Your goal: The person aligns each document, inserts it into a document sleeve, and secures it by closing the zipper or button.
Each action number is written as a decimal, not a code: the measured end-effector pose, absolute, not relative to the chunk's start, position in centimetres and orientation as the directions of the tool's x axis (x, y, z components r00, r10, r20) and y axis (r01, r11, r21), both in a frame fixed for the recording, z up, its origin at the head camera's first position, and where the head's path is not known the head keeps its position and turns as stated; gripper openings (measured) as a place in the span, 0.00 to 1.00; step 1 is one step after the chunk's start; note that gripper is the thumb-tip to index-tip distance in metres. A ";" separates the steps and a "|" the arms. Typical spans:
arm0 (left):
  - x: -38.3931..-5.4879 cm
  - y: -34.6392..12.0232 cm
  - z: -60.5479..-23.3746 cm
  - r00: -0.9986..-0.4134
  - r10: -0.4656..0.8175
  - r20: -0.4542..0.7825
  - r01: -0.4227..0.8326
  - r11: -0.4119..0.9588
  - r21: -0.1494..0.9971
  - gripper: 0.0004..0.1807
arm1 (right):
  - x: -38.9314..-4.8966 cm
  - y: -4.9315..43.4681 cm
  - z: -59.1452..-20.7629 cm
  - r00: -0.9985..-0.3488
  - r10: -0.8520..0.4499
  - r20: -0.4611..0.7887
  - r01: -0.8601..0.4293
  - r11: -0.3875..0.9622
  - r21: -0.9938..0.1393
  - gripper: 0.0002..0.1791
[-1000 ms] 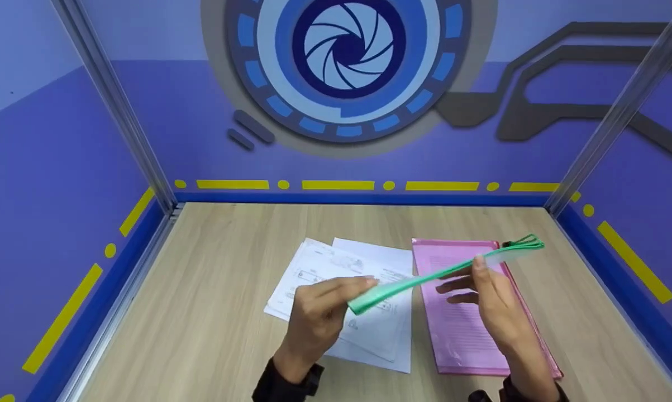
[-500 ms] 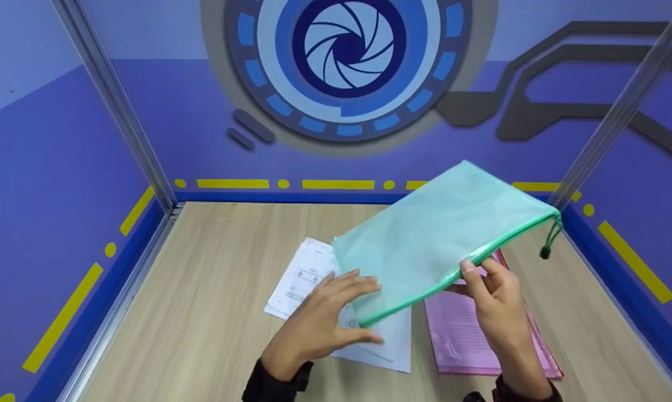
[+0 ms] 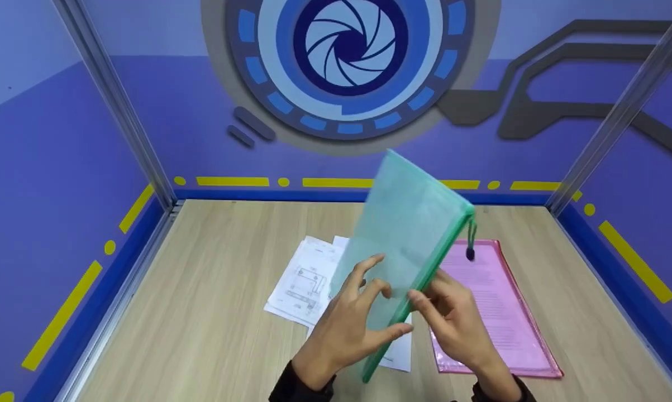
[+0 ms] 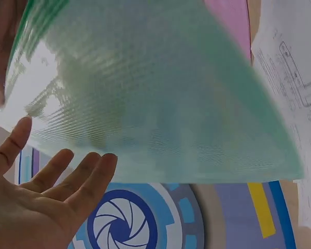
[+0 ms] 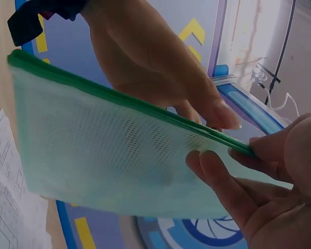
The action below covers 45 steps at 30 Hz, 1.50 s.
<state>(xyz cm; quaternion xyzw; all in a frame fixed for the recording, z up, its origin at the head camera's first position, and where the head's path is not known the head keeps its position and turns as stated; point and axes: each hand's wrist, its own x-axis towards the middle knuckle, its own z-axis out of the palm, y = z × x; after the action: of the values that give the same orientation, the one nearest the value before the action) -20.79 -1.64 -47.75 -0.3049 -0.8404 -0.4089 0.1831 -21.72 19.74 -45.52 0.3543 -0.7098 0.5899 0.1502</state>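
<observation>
A translucent green mesh zip pouch (image 3: 405, 223) is held up on a slant above the table. My right hand (image 3: 456, 318) pinches its green zipper edge between thumb and fingers, as the right wrist view shows at the zip band (image 5: 129, 104). A looped pull cord (image 3: 471, 240) with a dark end hangs from the pouch's upper right corner. My left hand (image 3: 347, 329) is spread in front of the pouch, fingers apart and slightly bent, thumb reaching toward the zipper edge. In the left wrist view its fingertips (image 4: 109, 163) overlap the pouch's lower side without gripping it.
Printed white sheets (image 3: 302, 285) lie on the wooden table (image 3: 201, 290), partly behind the pouch. A pink zip pouch (image 3: 503, 318) with a printed page inside lies to the right. Blue panels with metal corner posts (image 3: 118, 111) enclose the table.
The green pouch has swung from edge-on to face-on, then turned more upright and shifted left. My left hand has let go of its end; my right hand has taken hold of the zipper edge.
</observation>
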 end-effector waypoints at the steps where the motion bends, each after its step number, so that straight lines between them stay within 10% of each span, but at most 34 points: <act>1: -20.8 -1.6 -47.8 -0.750 0.358 0.556 0.657 0.497 0.567 0.25 | -21.6 19.6 -45.6 -0.694 -0.337 0.636 -0.694 0.079 -0.716 0.22; 14: -21.1 -2.2 -47.9 -0.732 0.471 0.492 0.679 0.442 0.587 0.17 | -21.6 19.4 -45.8 -0.714 -0.395 0.578 -0.688 0.244 -0.683 0.29; 22: -22.0 -3.0 -48.2 -0.690 0.150 0.708 0.679 0.472 0.562 0.08 | -22.2 19.3 -46.0 -0.646 -0.265 0.716 -0.756 0.347 -0.554 0.19; 30: -21.2 -1.7 -47.9 -0.583 -0.051 0.811 0.643 0.581 0.499 0.11 | -23.0 18.2 -47.4 -0.448 -0.099 0.889 -0.650 0.718 -0.247 0.16; 36: -20.1 1.0 -48.4 -0.561 0.037 0.827 0.613 0.689 0.386 0.06 | -23.0 16.2 -48.9 -0.295 -0.340 0.893 -0.642 0.763 0.078 0.06; 45: -20.0 1.4 -48.9 -0.640 0.167 0.750 0.612 0.702 0.366 0.04 | -23.5 17.3 -50.4 -0.510 -0.545 0.666 -0.734 0.679 -0.006 0.23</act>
<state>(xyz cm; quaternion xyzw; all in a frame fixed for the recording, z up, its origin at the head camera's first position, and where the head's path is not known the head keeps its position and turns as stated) -20.02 1.40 -48.88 -0.2288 -0.8503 -0.3113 0.3574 -23.51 17.26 -50.37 0.3732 -0.8566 0.1454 0.3252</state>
